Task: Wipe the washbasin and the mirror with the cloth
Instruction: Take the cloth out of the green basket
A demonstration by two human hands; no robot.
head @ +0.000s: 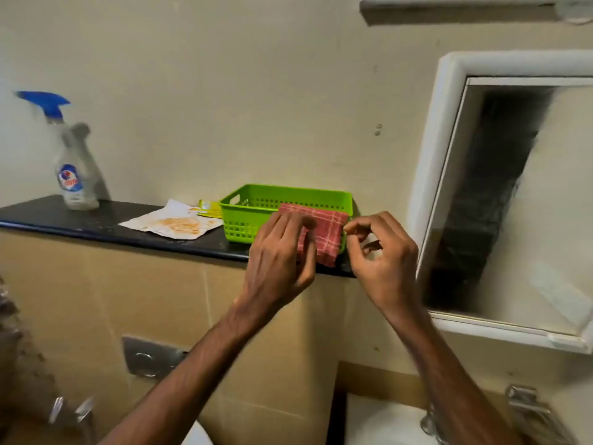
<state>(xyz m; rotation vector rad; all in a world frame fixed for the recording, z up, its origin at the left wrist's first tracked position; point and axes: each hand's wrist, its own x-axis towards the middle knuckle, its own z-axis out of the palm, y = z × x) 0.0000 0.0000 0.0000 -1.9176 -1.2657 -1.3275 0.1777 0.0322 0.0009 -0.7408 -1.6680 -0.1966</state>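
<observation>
Washbasin [382,422] mostly off-frame, btm R.

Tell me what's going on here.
A person's left hand holds a red checked cloth draped over the rim of a green plastic basket on a dark shelf. The right hand is curled at the cloth's right edge. The white-framed mirror alongside is not being wiped.

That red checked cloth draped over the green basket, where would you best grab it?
Pinch the lower flap of the cloth from the front, where it hangs loose down the outer wall of the green basket. The top lies folded over the rim, so a grip there would likely catch the basket too.
</observation>
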